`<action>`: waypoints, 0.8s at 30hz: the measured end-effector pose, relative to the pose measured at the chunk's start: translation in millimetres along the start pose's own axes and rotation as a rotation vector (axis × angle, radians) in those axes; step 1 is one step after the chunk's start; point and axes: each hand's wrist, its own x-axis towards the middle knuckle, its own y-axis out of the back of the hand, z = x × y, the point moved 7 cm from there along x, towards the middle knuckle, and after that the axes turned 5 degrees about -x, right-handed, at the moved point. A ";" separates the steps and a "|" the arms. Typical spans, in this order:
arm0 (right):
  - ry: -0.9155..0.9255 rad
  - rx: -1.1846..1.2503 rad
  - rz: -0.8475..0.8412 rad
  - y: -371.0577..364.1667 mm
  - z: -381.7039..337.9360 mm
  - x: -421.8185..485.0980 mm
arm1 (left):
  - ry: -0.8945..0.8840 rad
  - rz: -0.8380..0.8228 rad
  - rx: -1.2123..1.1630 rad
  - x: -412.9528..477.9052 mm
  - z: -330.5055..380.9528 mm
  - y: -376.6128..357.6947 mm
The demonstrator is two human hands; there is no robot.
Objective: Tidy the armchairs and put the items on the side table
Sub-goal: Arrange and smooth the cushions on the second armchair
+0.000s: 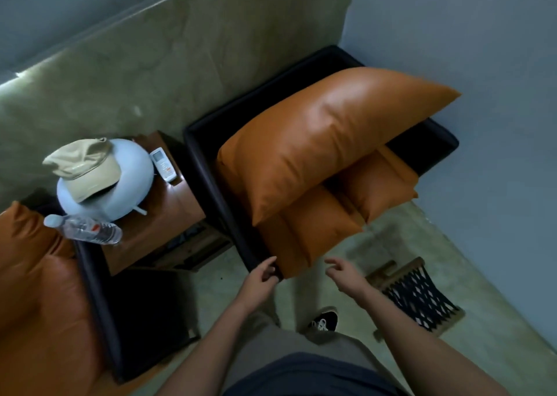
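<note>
nearby, left hand [261, 275] fingers grip one armchair [211, 190] corner; right hand [343, 275] fingers loosely open.

armchair [331, 160]: dark frame, large orange back cushion tilted over orange seat cushions | second armchair [36, 299]: orange, at left edge | side table [168, 214]: brown wood, between the chairs | on it: pale blue neck pillow [129, 184], beige cap [84, 169] on top; white remote [163, 164] flat; clear water bottle [84, 229] lying on its side
</note>
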 end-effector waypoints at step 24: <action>0.202 -0.029 0.116 94.8 -87.6 44.9 | -0.175 0.101 -0.097 58.9 91.1 -2.1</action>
